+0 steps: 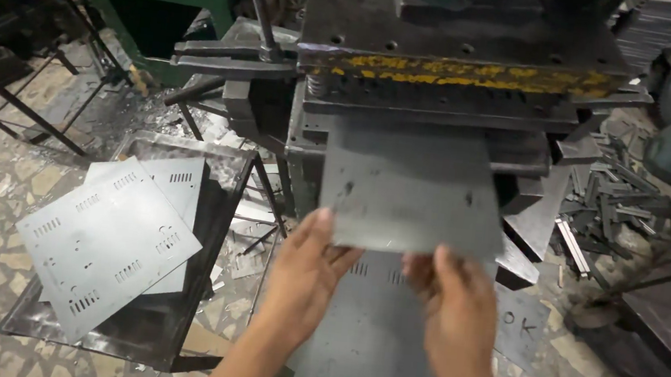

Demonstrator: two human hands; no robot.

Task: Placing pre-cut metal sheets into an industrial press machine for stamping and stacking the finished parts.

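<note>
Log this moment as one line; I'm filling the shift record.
left hand: grips sheet edge | right hand: grips sheet edge | metal sheet: fed into press | punched sheets: stacked left

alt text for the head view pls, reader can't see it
Both hands, left hand and right hand, hold the near edge of a grey metal sheet that reaches into a punch press. Punched sheets with slot patterns lie stacked on a dark tray to the left.

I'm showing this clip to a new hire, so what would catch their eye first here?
Most striking are the two hands, left hand and right hand, holding the near edge of a grey metal sheet at centre, its far end under the dark press with a yellow-marked bar. At left, punched sheets lie on a dark tray.
</note>
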